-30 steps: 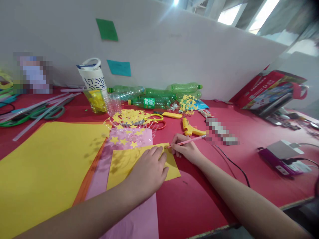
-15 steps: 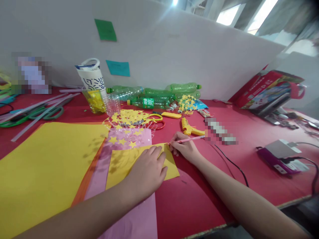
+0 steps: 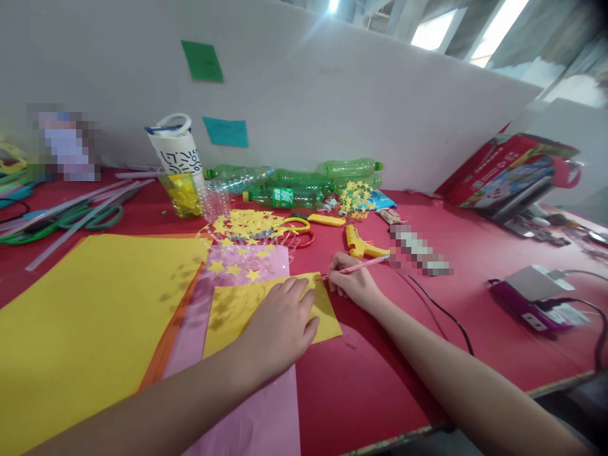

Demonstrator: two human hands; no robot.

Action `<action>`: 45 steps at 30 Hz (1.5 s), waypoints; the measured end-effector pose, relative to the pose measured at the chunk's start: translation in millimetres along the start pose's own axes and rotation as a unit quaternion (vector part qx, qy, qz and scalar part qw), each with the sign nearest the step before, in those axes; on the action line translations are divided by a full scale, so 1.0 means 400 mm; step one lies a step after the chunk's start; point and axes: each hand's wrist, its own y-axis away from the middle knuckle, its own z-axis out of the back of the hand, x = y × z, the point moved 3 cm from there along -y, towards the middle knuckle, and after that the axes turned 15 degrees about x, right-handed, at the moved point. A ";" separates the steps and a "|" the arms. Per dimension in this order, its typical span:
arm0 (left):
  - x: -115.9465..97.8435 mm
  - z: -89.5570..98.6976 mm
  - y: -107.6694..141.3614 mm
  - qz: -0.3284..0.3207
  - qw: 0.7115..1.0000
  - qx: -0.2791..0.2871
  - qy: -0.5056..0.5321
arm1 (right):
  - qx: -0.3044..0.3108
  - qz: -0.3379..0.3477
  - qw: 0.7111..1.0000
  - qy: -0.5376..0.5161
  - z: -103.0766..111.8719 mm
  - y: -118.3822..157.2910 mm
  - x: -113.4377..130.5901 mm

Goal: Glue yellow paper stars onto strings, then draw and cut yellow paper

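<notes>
My left hand [image 3: 285,320] lies flat and open on a small yellow sheet of paper [image 3: 228,316], pressing it down. A pink pencil [image 3: 363,265] is gripped in my right hand [image 3: 352,282], its tip at the sheet's upper right corner. Part of the yellow sheet rests on a long pink sheet [image 3: 266,411]. Cut-out yellow stars [image 3: 244,225] lie heaped beyond it, with a few loose ones on the pink sheet. Scissors with yellow and red handles [image 3: 301,238] are beside the heap. A yellow glue gun [image 3: 363,246] lies just past my right hand.
Large yellow paper [image 3: 95,329] over orange paper covers the left. Green plastic bottles [image 3: 304,196] line the wall beside a white patterned cup [image 3: 178,149]. Green-handled scissors [image 3: 90,216] and straws lie far left. A purple power strip [image 3: 529,310] with cords sits right.
My right hand and the pencil have shifted slightly to the right along the sheet's upper corner. The left hand stays in place on the paper.
</notes>
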 end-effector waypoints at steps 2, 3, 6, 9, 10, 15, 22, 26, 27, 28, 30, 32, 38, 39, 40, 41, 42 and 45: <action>-0.001 0.000 0.000 0.000 1.000 0.001 0.000 | 0.000 0.002 1.000 0.003 0.001 0.000 0.001; -0.001 0.000 0.001 0.000 1.000 0.002 0.000 | 0.000 0.003 1.000 0.005 0.001 0.000 0.001; -0.001 -0.003 0.001 -0.001 1.000 0.004 -0.001 | 0.002 0.007 1.000 0.009 0.002 0.001 0.000; 0.000 -0.006 0.000 0.000 1.000 0.004 -0.001 | 0.003 0.010 1.000 0.012 0.002 0.001 -0.001; 0.000 -0.006 -0.001 -0.001 1.000 0.003 -0.001 | 0.003 0.011 1.000 0.012 0.002 0.002 -0.001; -0.001 -0.004 -0.003 -0.007 1.000 0.002 -0.005 | 0.011 0.011 1.000 0.014 -0.003 0.002 -0.002; -0.005 -0.004 -0.004 -0.006 1.000 0.003 -0.004 | 0.029 0.020 0.999 0.012 -0.013 0.001 -0.006; -0.006 -0.001 -0.004 -0.003 1.000 0.008 0.000 | 0.030 0.026 0.999 0.015 -0.017 0.000 -0.004; -0.006 0.000 -0.004 -0.003 1.000 0.009 0.001 | 0.029 0.027 0.999 0.015 -0.017 0.000 -0.003; -0.006 0.000 -0.004 -0.002 1.000 0.009 0.001 | 0.028 0.028 0.999 0.016 -0.018 0.001 -0.003; -0.007 0.000 -0.003 -0.003 1.000 0.008 0.001 | 0.024 0.030 0.999 0.017 -0.018 0.001 -0.003; -0.007 -0.001 -0.003 -0.003 1.000 0.006 -0.001 | 0.016 0.030 0.999 0.018 -0.018 0.001 -0.004; -0.004 -0.009 -0.005 -0.001 1.000 0.008 -0.012 | -0.021 0.027 0.999 0.019 -0.012 0.003 -0.011; -0.004 -0.009 -0.005 -0.002 1.000 0.009 -0.013 | -0.028 0.027 0.999 0.020 -0.011 0.004 -0.012; -0.004 -0.009 -0.005 -0.002 1.000 0.008 -0.014 | -0.034 0.026 0.999 0.020 -0.010 0.004 -0.013; -0.004 -0.009 -0.005 -0.003 1.000 0.009 -0.015 | -0.039 0.025 0.999 0.021 -0.009 0.005 -0.013; -0.005 -0.008 -0.005 -0.002 1.000 0.009 -0.015 | -0.044 0.024 0.998 0.022 -0.008 0.005 -0.013; -0.006 -0.007 -0.004 -0.002 1.000 0.010 -0.016 | -0.054 0.020 0.998 0.025 -0.005 0.006 -0.010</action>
